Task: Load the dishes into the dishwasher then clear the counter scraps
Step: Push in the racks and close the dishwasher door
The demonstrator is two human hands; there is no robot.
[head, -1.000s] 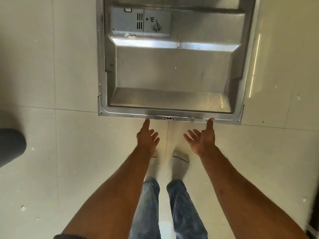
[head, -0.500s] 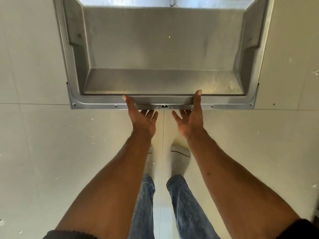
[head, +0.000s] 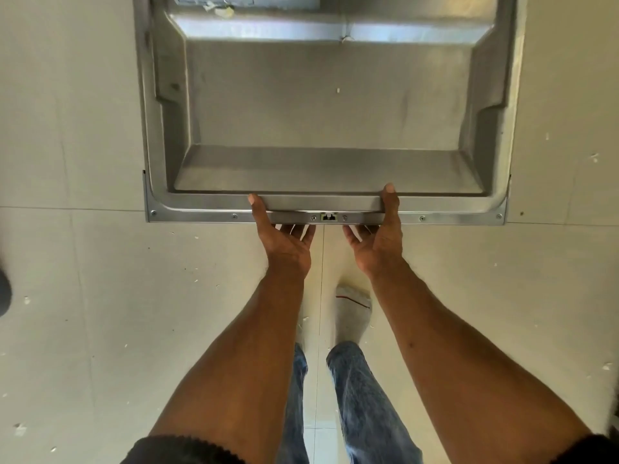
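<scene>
The stainless dishwasher door [head: 328,105] hangs open below me, its inner face up, and no dishes are in view. My left hand [head: 284,242] holds the door's front edge left of the latch [head: 329,217], thumb on top and fingers curled beneath. My right hand [head: 378,242] grips the same edge right of the latch in the same way. The fingertips of both hands are hidden under the door.
Pale floor tiles [head: 100,329] with small white specks surround the door. My socked foot [head: 353,309] and jeans stand just behind the door edge. A dark rounded object [head: 4,293] shows at the left border. The detergent dispenser [head: 217,1] sits at the top.
Both hands moved forward from just short of the door's edge and took hold of it, thumbs over the rim. The view has shifted closer to the door.
</scene>
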